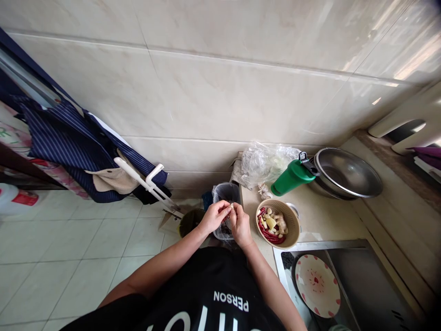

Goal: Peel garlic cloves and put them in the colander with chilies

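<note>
Above a lined trash bin (220,193), my left hand (217,216) and my right hand (240,224) meet at the fingertips. Pinched between them is a small pale garlic clove (232,206), mostly covered by the fingers. Right of my right hand stands a beige woven-look basket (295,230). Inside it are dried red chilies (274,238), a piece of ginger (280,224), a yellow cut piece (271,223) and several peeled cloves. Garlic bulbs (264,191) lie on the counter behind the basket.
A green shaker bottle (291,177), clear plastic bags (263,161) and stacked metal bowls (347,172) line the wall. A sink (365,271) holds a patterned plate (317,286). Left are a white handle (138,181) and hanging striped cloth (65,138).
</note>
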Available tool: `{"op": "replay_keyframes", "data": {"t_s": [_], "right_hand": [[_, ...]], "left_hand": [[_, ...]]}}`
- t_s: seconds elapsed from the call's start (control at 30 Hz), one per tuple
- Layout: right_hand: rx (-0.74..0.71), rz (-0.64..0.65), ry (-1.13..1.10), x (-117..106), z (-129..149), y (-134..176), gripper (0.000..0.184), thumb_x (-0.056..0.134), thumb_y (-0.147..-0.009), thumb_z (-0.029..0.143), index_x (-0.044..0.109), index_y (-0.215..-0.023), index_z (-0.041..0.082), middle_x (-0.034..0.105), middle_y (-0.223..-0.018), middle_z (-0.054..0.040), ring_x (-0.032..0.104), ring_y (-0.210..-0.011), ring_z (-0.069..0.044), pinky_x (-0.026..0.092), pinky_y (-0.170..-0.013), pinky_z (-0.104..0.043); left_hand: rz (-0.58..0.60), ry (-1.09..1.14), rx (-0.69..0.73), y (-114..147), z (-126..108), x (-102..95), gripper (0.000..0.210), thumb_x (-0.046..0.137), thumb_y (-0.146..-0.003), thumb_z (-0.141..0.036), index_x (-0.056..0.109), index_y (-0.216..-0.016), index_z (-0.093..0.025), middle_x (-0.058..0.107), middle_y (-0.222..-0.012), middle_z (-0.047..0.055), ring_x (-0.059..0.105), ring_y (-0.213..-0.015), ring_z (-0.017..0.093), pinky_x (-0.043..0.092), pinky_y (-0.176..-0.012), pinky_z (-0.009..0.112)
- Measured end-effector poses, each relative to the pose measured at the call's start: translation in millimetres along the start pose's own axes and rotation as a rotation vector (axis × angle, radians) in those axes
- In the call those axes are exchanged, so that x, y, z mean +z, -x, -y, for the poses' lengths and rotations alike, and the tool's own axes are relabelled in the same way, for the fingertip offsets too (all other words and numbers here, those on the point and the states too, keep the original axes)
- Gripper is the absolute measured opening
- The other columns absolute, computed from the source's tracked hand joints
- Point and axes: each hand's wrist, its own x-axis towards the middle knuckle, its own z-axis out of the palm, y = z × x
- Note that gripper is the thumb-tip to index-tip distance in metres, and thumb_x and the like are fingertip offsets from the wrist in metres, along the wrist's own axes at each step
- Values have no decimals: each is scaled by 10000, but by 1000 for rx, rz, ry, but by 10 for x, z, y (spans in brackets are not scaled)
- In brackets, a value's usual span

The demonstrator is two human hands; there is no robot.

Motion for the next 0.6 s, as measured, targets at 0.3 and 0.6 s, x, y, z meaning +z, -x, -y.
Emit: {"op": "replay_keyframes", "data": {"t_s": [0.3,0.6], "right_hand": [[82,-148,73,147,8,7,296,321,-919,337,565,-917,169,638,-670,-42,583,-562,-170,420,-550,-255],[188,-162,-113,200,-61,-2,324,331,-916,399,569,-910,179,628,-700,-26,569,-608,-161,434,-589,-259]], "left_hand": [[-53,93,-10,26,55,83,304,549,-834,-430,564,-793,-129,460,-594,-31,359,-472,65,288,-435,191],[-116,46,-61,14,65,115,359,520,-827,-499,537,-741,-150,443,-549,-44,365,-454,76,285,-424,199]]}}
